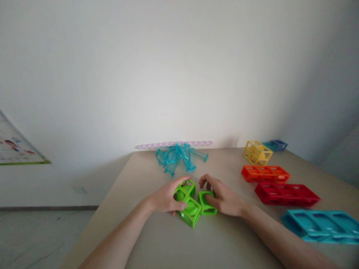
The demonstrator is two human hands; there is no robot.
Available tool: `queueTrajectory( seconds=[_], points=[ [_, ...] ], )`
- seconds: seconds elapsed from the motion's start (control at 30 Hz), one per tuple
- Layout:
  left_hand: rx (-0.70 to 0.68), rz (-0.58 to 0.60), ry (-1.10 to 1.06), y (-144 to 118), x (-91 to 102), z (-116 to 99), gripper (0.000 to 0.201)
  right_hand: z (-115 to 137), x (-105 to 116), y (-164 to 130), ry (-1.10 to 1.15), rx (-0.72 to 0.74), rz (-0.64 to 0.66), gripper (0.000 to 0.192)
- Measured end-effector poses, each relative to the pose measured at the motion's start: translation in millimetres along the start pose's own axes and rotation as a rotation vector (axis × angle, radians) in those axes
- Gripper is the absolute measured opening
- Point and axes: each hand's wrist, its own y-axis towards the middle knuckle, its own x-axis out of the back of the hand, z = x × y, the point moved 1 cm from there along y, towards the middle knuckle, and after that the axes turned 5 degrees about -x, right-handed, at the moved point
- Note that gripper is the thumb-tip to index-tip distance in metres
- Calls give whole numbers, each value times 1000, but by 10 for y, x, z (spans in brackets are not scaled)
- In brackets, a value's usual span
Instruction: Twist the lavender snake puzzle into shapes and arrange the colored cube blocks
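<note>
Several bright green open-frame cube blocks (192, 211) lie clustered on the beige table (157, 243) in front of me. My left hand (165, 197) grips the left cubes of the cluster, thumb across one and fingers curled over the top. My right hand (223, 198) holds the single green cube (207, 203) on the right side, fingers over its top and pressed against the cluster. Both forearms reach in from the bottom of the view.
A pile of clear turquoise track pieces (179, 157) lies at the table's back. To the right sit a yellow cube frame (257, 152), an orange row (265, 173), a red row (286, 194) and a teal row (322, 225). A purple strip (174, 144) runs along the wall.
</note>
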Motion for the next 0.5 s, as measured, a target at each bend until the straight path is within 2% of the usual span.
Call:
queueTrajectory(
  seconds=[0.33, 0.43, 0.5],
  points=[
    [-25, -59, 2, 54, -145, 59, 77, 100, -307, 82, -46, -295, -280, 18],
    [-24, -118, -44, 72, -200, 68, 75, 121, -292, 79, 74, -319, -282, 9],
    [-39, -163, -61, 81, -223, 58, 78, 125, -251, 67, 174, -299, -250, 13]
  ],
)
